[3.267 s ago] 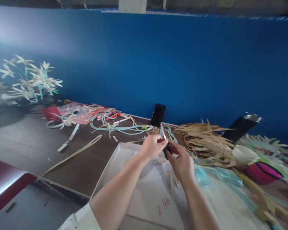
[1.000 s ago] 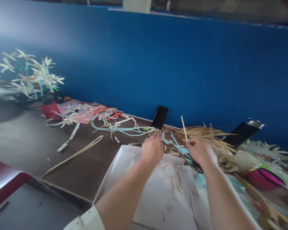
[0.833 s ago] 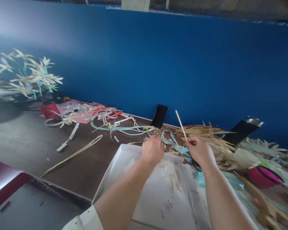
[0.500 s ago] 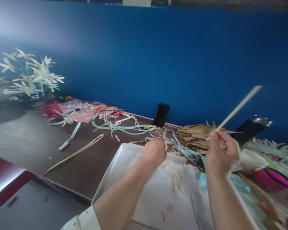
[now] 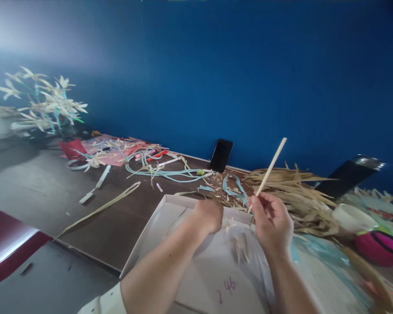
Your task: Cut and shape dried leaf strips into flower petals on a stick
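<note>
My right hand (image 5: 272,220) pinches the lower end of a thin pale wooden stick (image 5: 271,165), which slants up and to the right over the table. My left hand (image 5: 209,215) is curled into a loose fist above the far edge of a shallow white cardboard box (image 5: 157,229); what its fingers hold is hidden. Small straw-coloured offcuts (image 5: 240,247) lie inside the box between my hands. A heap of dried straw leaves (image 5: 291,192) lies just beyond my right hand.
A black phone (image 5: 221,155) leans on the blue wall. Light-blue strips (image 5: 163,172) and scraps litter the brown table. Straw flowers (image 5: 46,104) stand far left. On the right are a black flask (image 5: 350,174), a white cup (image 5: 353,217) and a pink bowl (image 5: 384,246).
My right hand let go of the black scissors, picked a stick from the straw heap, swung it high to the right, then brought it back toward my left hand.
</note>
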`<action>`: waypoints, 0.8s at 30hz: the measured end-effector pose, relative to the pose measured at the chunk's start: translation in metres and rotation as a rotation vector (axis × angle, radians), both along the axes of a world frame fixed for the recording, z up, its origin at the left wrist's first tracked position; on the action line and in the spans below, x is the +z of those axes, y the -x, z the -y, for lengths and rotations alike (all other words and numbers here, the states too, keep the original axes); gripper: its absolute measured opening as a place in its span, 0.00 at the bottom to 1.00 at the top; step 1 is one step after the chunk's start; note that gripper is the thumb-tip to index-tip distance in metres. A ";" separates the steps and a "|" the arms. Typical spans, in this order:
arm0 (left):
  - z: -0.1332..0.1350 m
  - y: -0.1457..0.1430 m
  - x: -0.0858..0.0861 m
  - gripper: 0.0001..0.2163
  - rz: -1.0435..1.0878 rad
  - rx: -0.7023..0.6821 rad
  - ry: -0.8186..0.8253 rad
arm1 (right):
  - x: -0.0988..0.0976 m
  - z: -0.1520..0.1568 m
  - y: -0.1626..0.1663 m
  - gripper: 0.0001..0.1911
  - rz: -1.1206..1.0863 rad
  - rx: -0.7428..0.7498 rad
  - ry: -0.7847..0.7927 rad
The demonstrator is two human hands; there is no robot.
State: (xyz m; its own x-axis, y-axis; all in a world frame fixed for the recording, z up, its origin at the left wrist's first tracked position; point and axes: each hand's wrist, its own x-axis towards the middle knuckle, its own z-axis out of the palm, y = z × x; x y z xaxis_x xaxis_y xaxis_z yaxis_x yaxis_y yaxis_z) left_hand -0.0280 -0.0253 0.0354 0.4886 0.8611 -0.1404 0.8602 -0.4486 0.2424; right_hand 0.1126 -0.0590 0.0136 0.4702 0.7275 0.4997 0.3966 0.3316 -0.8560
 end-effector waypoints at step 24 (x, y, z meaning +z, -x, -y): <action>-0.024 0.009 -0.011 0.19 1.245 0.163 1.036 | -0.011 -0.004 -0.003 0.14 -0.631 0.568 0.436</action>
State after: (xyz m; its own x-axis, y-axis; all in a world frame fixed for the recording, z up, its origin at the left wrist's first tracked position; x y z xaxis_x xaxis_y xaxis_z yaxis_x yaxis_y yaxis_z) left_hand -0.0370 -0.0010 0.0241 0.6553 0.7054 -0.2703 -0.0678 0.4114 0.9089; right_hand 0.1159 -0.0548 0.0021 0.0791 0.9924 -0.0942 -0.3030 -0.0661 -0.9507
